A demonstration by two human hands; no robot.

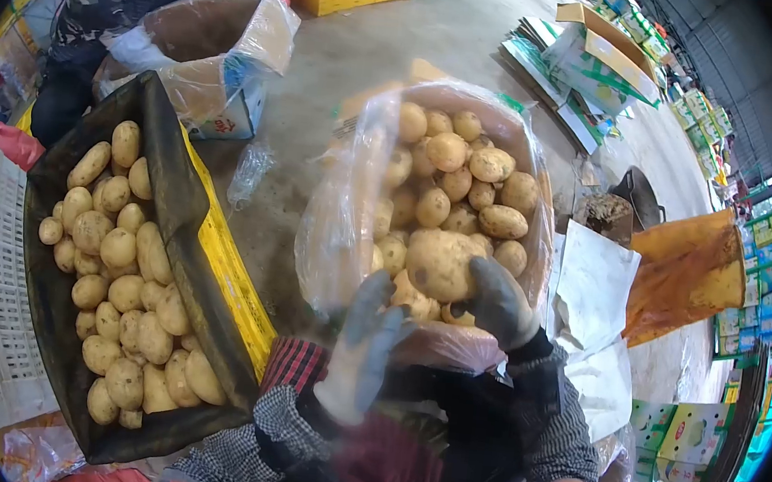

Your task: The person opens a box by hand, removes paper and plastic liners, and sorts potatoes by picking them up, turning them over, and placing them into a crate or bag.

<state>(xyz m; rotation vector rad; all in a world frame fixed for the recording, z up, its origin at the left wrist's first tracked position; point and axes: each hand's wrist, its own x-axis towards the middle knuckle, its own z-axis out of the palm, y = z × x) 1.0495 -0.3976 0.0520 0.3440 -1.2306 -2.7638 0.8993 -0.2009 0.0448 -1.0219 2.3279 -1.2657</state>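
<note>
A large potato (438,263) is in the grip of my gloved right hand (503,305), over the near end of a plastic-lined box (335,236). My left hand (364,347), in a grey and white glove, is raised at the box's near left edge. Its fingers are apart and nothing is in them. Many loose potatoes (456,184) fill the box under and beyond the held one. To the left, a crate with a dark liner (187,211) holds more potatoes (123,279).
Beside the dark-lined crate stands a white slatted crate (4,295). A person (115,1) sits at the back left by another plastic-lined box (210,34). White sheets (592,291), an orange-brown sheet (688,273) and a dark basket (637,197) lie to the right. Flattened cartons (545,74) are farther back.
</note>
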